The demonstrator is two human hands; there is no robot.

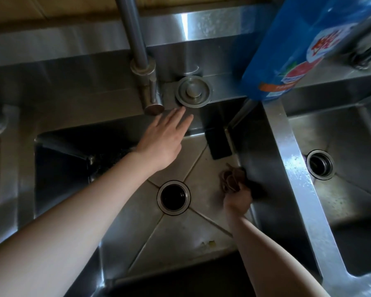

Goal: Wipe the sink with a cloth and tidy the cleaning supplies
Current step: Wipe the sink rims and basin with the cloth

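My right hand (237,199) clenches the crumpled brown cloth (230,179) at the right wall's foot in the stainless steel sink (180,243). Left hand (163,138) flat, holding nothing, near the steel tap lever (152,101). I'd press firmly and overlap strokes toward the round drain hole (173,197).

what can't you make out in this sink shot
Head view:
- Blue detergent pack: top cut off by the frame edge, label print blurred.
- Cloth: bunched in the right hand, whose fingers hide part of it.
- Sink: left side in deep shadow, contents unreadable.
- Left hand: whether its fingertips touch the rim is unclear.
- Faucet: top cut off by the upper edge.
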